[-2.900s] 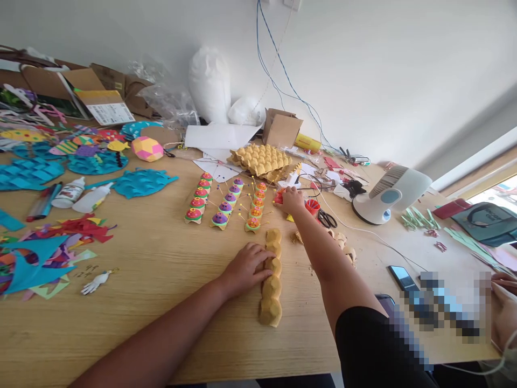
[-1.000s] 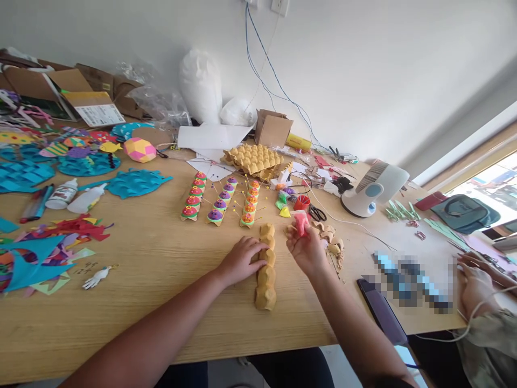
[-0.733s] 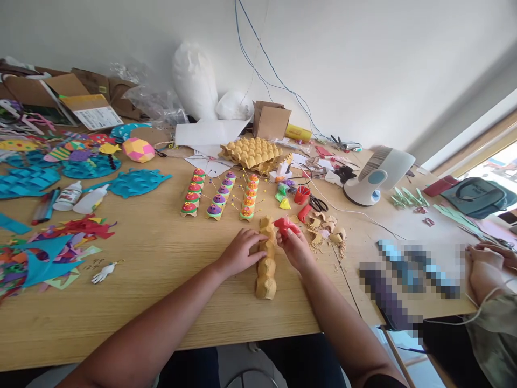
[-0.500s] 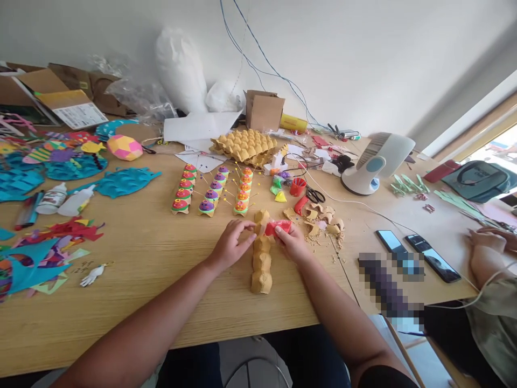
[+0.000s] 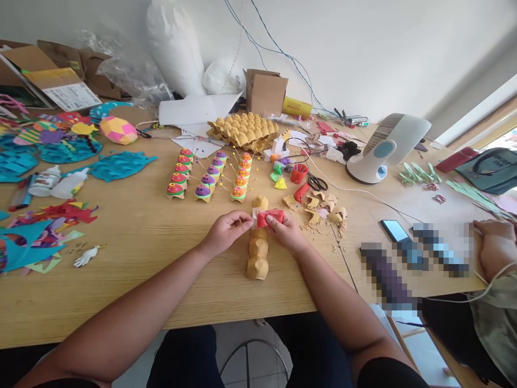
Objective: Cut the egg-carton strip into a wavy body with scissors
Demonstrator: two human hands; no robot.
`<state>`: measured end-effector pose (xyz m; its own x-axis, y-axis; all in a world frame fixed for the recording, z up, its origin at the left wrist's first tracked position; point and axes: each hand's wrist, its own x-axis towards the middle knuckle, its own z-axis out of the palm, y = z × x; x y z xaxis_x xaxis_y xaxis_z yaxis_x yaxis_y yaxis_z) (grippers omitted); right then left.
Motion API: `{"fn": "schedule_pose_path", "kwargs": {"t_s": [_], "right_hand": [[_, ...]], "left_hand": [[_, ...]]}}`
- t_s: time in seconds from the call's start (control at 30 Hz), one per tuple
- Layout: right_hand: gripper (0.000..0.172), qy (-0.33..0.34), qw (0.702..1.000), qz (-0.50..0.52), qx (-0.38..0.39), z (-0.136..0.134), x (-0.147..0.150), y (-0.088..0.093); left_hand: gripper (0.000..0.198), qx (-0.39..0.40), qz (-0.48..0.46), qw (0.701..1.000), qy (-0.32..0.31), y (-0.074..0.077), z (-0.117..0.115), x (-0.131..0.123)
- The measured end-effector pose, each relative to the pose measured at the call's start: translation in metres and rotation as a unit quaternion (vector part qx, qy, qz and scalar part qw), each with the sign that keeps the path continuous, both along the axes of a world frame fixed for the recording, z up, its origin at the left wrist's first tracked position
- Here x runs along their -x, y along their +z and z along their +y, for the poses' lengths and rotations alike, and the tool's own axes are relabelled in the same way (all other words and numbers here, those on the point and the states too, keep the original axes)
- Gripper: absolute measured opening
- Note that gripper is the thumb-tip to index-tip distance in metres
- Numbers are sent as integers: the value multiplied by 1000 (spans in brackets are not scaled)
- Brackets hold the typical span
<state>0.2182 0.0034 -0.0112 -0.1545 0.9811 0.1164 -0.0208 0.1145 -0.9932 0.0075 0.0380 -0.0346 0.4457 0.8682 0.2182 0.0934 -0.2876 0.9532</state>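
Note:
My right hand (image 5: 287, 230) grips a small clear plastic packet of red material, perhaps modelling clay (image 5: 270, 216), with the thumb on top. The fingers of my left hand (image 5: 226, 230) pinch the clear edge at the packet's left end. Below the packet, a bare tan strip of egg-carton cups (image 5: 257, 258) lies lengthwise on the table, partly covered by the packet. Beyond it stand three rows of painted egg-carton cups: a red and green row (image 5: 181, 175), a purple row (image 5: 208, 179) and an orange row (image 5: 243, 177), with pins sticking out.
Torn carton scraps (image 5: 319, 207), black scissors (image 5: 318, 182) and a red tub (image 5: 299, 173) lie right of the rows. Egg trays (image 5: 242, 129) and a white fan (image 5: 385, 151) stand farther back. Coloured paper scraps (image 5: 36, 242) cover the left. Another person's arm (image 5: 496, 248) rests at right, near phones.
My left hand has closed from spread fingers onto the packet's clear end. The packet is turned so that its clear left end shows. The view has shifted slightly downward.

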Motion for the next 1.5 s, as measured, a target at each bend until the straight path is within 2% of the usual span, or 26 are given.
{"fn": "schedule_pose_path", "kwargs": {"t_s": [0.33, 0.53, 0.7, 0.83, 0.97, 1.07, 1.13, 1.23, 1.33, 1.5], "right_hand": [[49, 19, 999, -22, -36, 2, -2, -5], [44, 21, 998, -46, -42, 2, -1, -8], [42, 6, 996, -64, -55, 0, -2, -7], [41, 4, 987, -106, -120, 0, -1, -4], [31, -66, 968, -158, -185, 3, -2, -5], [34, -159, 943, -185, -225, 3, -2, -7], [32, -180, 927, -207, -257, 0, -1, -7], [33, -123, 908, -264, -300, -6, 2, -7], [35, -64, 894, -321, -306, -10, 5, -6], [37, -60, 886, -336, -313, -11, 6, -6]], "left_hand": [[32, -2, -16, 1000, -3, 5, -5, -2], [23, -99, 40, 994, -12, 3, -5, -2], [21, -139, 56, 989, -16, 2, -4, -2], [18, -186, 66, 980, -28, 6, -6, -3], [17, -221, 72, 973, 3, 8, -6, -2], [17, -244, 65, 967, 35, 8, -6, -1], [17, -258, 66, 963, 39, 8, -7, -1], [19, -265, 75, 961, 27, 11, -9, -1], [25, -258, 82, 962, 17, 14, -13, -2], [25, -249, 84, 965, -11, 16, -19, -4]]}}
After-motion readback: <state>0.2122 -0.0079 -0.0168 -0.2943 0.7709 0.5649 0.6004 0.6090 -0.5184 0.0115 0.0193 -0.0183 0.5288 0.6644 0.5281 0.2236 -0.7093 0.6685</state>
